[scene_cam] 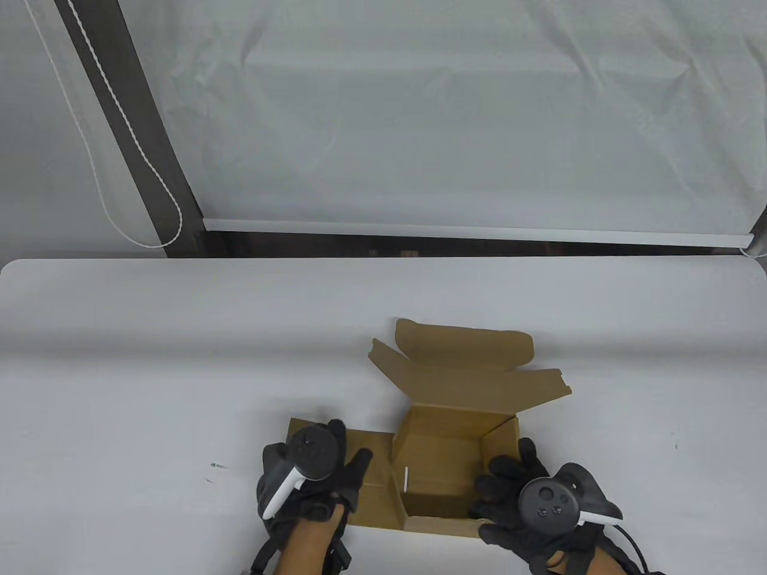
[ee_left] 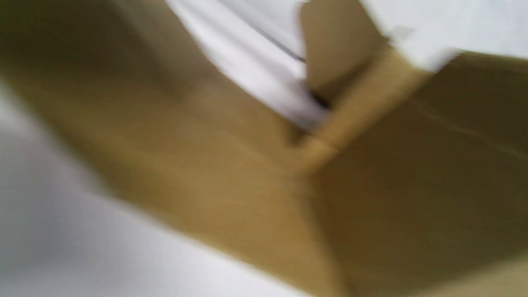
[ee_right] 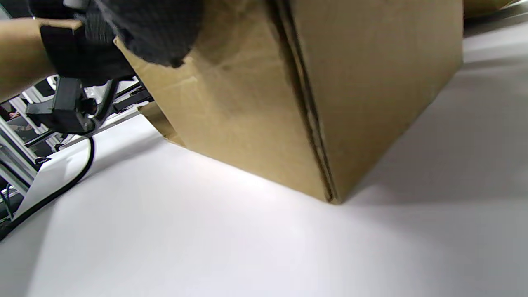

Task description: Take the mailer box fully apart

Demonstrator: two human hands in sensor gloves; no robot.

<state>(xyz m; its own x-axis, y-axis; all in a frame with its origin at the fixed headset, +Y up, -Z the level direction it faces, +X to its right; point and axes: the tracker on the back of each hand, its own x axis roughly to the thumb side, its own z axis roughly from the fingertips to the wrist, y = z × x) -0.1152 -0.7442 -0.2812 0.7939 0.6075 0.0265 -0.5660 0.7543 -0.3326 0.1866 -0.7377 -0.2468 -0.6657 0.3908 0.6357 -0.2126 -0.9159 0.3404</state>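
The brown cardboard mailer box (scene_cam: 443, 455) stands near the table's front edge. Its lid (scene_cam: 467, 359) is open and leans back, with its side flaps spread. Its left side panel (scene_cam: 377, 455) lies folded out flat on the table. My left hand (scene_cam: 335, 473) rests on that panel with fingers spread. My right hand (scene_cam: 503, 497) grips the box's front right corner, fingers over the right wall. In the right wrist view a gloved finger (ee_right: 152, 29) lies on the box's outer wall (ee_right: 371, 82). The left wrist view shows only blurred cardboard (ee_left: 247, 185).
The white table (scene_cam: 150, 359) stretches left, right and behind the box. A small dark mark (scene_cam: 216, 466) lies left of my left hand. Behind the table's far edge hangs translucent sheeting (scene_cam: 455, 120). A black cable (ee_right: 62, 185) trails off the table's near edge.
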